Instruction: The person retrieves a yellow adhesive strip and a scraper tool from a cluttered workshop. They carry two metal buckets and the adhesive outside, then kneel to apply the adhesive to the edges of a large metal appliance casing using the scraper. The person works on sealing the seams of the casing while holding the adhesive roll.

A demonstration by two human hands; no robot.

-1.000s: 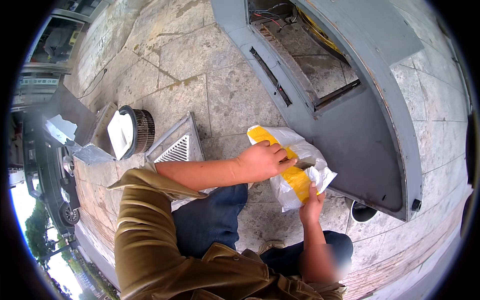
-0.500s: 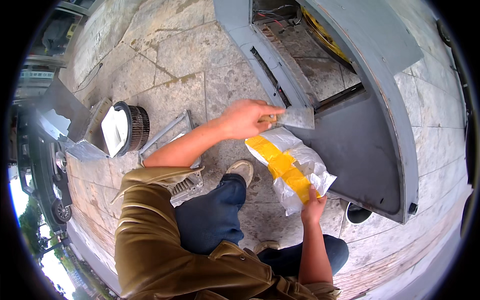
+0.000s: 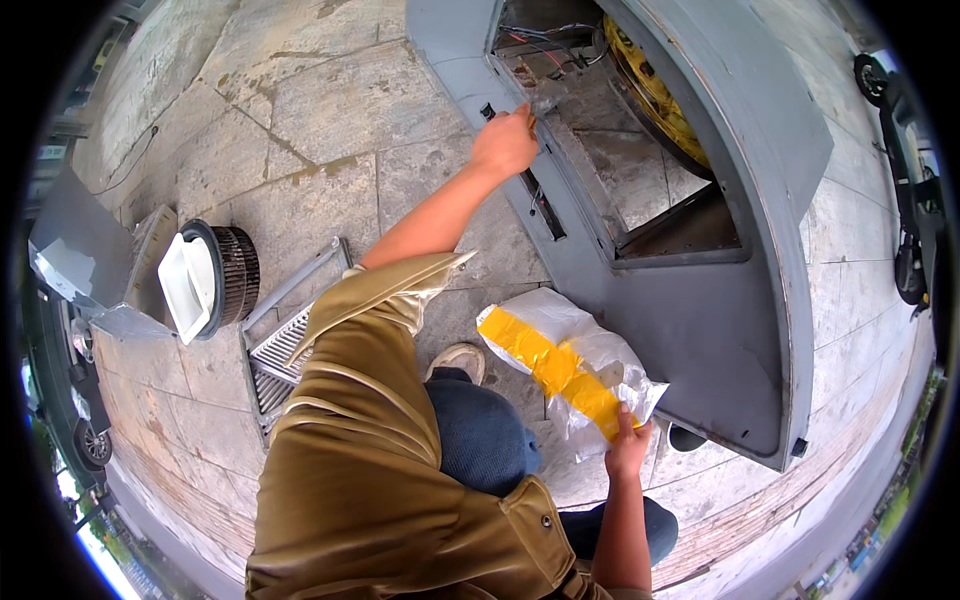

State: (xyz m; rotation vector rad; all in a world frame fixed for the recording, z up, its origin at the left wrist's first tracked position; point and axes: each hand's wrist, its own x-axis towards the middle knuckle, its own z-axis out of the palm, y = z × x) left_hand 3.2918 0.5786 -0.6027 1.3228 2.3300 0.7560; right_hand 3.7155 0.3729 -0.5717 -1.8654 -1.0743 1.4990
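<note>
While the right hand (image 3: 627, 446) pinches one bag (image 3: 572, 372), the left hand (image 3: 506, 142) is closed around one scraper (image 3: 533, 122).
The bag is beside one grey cabinet (image 3: 700, 350), the scraper at the cabinet's frame.

The left hand (image 3: 505, 142) was at the white bag (image 3: 575, 345) a second ago and lifted off it half a second ago; now it has reached farther up the grey metal frame (image 3: 690, 340), carrying the scraper (image 3: 543, 102) to the opening's edge, though the blade is too blurred to say whether it touches. The bag's yellow tape (image 3: 545, 362) is now uncovered by that hand.
</note>
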